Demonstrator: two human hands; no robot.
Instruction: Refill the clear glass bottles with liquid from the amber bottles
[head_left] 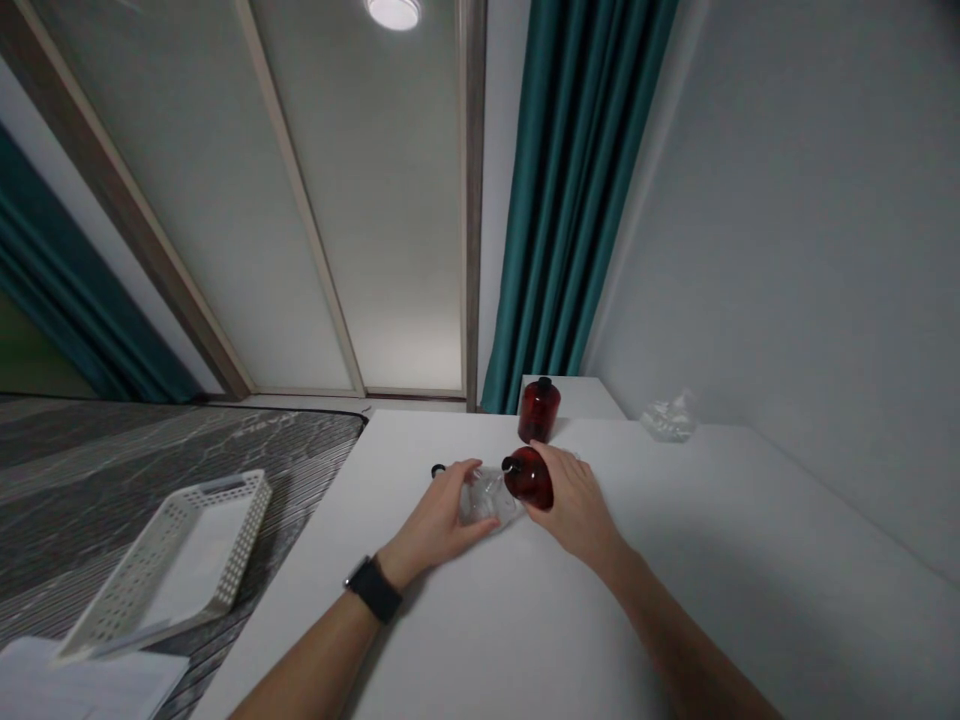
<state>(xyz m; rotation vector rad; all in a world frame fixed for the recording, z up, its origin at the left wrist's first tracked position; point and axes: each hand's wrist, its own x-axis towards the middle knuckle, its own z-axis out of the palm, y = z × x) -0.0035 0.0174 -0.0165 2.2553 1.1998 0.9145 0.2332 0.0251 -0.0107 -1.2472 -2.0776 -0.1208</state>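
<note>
My right hand (574, 495) grips a dark red-brown bottle (534, 480) with a black top, tilted so that the top points left. Fingers and thumb of my left hand (442, 515) curve around a piece of crinkled clear plastic (487, 497), which looks like a bag. The bottle's top end is right beside this plastic; whether they touch I cannot tell. Just past my left fingers lies a small black round piece (438, 470), partly hidden by the hand. A second red-brown bottle (538, 412) stands upright farther back on the white table (510, 620).
Crumpled clear plastic (670, 416) lies at the table's back right, near the grey wall (810, 250). A white box-like surface (589, 398) stands behind the table. Down on the left, a white perforated basket (244, 550) and white sheets (90, 680) are over the grey patterned floor (82, 500).
</note>
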